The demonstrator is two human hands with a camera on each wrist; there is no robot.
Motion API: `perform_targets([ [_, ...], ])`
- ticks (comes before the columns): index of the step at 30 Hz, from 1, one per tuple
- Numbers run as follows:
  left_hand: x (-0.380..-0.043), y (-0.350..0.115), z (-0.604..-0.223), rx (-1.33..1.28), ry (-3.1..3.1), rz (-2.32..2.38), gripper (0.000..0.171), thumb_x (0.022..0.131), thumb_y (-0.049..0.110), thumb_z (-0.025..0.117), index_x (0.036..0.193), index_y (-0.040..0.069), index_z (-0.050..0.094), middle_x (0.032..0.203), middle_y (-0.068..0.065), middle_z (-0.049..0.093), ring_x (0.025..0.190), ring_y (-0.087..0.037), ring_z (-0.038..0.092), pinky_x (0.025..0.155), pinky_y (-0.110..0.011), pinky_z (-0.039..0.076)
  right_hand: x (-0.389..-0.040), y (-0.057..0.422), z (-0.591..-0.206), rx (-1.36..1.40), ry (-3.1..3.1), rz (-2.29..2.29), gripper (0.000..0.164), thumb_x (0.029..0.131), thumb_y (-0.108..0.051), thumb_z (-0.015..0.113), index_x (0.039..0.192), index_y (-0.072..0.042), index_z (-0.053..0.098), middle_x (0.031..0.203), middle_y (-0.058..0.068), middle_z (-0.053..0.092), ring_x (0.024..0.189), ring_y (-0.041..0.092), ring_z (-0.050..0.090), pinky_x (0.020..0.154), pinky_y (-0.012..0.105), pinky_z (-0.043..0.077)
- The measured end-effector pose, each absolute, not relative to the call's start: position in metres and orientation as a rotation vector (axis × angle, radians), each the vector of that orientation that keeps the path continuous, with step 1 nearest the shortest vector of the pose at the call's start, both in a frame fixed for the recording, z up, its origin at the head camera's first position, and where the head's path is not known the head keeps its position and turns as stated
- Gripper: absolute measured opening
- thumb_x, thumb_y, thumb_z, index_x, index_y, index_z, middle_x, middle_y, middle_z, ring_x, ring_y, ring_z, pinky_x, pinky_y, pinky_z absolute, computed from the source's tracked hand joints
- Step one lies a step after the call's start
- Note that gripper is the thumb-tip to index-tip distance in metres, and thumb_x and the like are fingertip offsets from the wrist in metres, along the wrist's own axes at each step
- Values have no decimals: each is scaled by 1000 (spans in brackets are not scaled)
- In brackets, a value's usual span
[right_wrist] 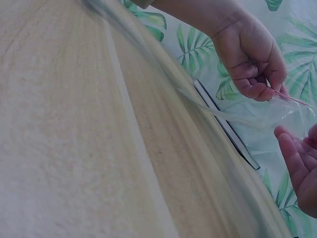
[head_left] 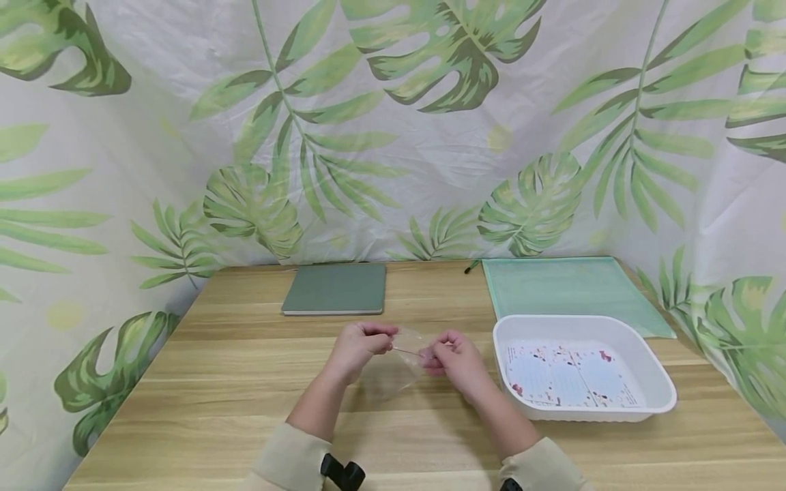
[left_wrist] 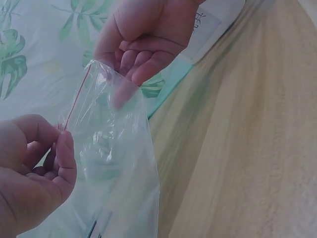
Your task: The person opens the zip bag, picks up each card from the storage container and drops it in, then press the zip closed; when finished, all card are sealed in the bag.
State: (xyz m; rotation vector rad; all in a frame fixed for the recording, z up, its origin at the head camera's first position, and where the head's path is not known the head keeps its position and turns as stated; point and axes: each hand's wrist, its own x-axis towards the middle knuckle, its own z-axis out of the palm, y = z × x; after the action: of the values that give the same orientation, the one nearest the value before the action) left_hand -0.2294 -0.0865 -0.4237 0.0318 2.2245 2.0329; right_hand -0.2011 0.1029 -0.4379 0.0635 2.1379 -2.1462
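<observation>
Both hands hold a clear bag beside the white tray

The clear bag (head_left: 387,378), with a red line along one edge, is just left of the white tray (head_left: 552,328), above the wooden table (head_left: 245,409). The left hand (head_left: 361,351), on the bag's side away from the tray, pinches one end of the red line between thumb and forefinger, other fingers curled. The right hand (head_left: 457,361), nearer the tray, grips the other end, fingers partly bent; a fingertip shows through the plastic, whether inside or behind I cannot tell. A printed sheet (head_left: 568,372) lies in the tray; a green mat (head_left: 552,286) lies behind it, a green notebook (head_left: 334,288) behind and left.
</observation>
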Motion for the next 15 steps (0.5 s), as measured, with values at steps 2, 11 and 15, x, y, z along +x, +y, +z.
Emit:
perform_targets([
  [2, -229, -85, -423, 59, 2223, 2025, 26, 82, -3, 60, 105, -11, 70, 98, -16, 73, 72, -8, 63, 72, -23, 53, -200, 103, -438, 39, 2115, -2133, 6, 93, -2, 49, 92, 2, 54, 95, 23, 73, 69, 11, 70, 67, 28, 59],
  [11, -222, -82, -436, 442, 2589, 1764, 69, 77, 18, 81, 138, 5, 53, 133, -17, 54, 117, -29, 54, 97, -41, 47, -199, 102, -439, -29, 2111, -2073, 10, 94, -5, 49, 93, 4, 54, 79, 6, 70, 70, 12, 69, 69, 29, 59],
  [15, -216, -80, -444, 660, 2849, 1368, 116, 60, 40, 91, 154, 12, 29, 157, -15, 31, 145, -40, 26, 115, -61, 23, -199, 102, -440, -37, 2123, -2059, 12, 93, -6, 51, 94, 5, 55, 76, 2, 68, 70, 10, 68, 69, 27, 58],
])
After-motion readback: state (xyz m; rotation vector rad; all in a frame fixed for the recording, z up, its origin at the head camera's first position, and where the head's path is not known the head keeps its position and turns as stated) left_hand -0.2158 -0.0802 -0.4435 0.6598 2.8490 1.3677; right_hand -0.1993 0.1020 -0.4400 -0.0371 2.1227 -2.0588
